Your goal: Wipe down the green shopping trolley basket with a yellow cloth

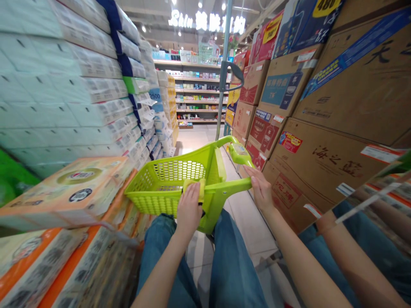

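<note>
A lime-green plastic shopping basket cart point(167, 177) stands in front of me in a narrow store aisle, tilted to one side. My left hand point(189, 209) is closed round the near rim grip of the basket. My right hand point(261, 188) lies over the green handle bar point(236, 184), its fingers curled on it. The basket looks empty inside. My legs in blue jeans show below the basket.
Stacked tissue packs point(80, 85) wall the left side, with orange-and-white packs point(64, 192) close by my left arm. Brown cardboard cartons point(321, 162) are piled along the right. A grey pole point(224, 68) stands ahead. Shelves point(195, 90) close the aisle's far end; tiled floor point(195, 137) runs between.
</note>
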`<action>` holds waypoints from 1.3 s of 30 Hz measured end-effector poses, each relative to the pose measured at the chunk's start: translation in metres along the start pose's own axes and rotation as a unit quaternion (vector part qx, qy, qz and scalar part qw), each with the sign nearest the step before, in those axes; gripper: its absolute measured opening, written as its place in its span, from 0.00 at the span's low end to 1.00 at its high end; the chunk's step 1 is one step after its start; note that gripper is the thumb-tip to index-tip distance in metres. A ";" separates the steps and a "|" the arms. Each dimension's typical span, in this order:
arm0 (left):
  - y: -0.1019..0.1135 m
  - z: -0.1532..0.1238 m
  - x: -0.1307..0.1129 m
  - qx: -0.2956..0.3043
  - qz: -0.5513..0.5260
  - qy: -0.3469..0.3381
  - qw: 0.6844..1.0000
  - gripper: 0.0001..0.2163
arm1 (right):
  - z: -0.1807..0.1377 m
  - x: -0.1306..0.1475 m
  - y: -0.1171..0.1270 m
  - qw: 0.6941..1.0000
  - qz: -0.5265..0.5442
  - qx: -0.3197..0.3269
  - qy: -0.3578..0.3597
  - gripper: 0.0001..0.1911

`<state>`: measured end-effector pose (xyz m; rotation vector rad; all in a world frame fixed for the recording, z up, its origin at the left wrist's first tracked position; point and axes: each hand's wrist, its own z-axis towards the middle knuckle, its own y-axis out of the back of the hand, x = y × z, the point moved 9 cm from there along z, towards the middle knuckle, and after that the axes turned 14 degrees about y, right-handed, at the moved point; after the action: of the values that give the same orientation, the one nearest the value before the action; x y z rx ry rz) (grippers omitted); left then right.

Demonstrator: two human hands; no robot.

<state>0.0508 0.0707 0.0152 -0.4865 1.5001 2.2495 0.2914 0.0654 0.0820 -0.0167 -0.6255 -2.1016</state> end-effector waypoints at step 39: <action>0.012 -0.006 0.047 -0.031 0.023 0.062 0.997 0.33 | -0.023 0.029 -0.014 0.953 -0.203 0.221 -0.039 0.56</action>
<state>0.0045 0.0664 -0.0005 -0.6270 1.5179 2.3458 0.2685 0.0389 0.0626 0.3072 -1.2216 -2.3054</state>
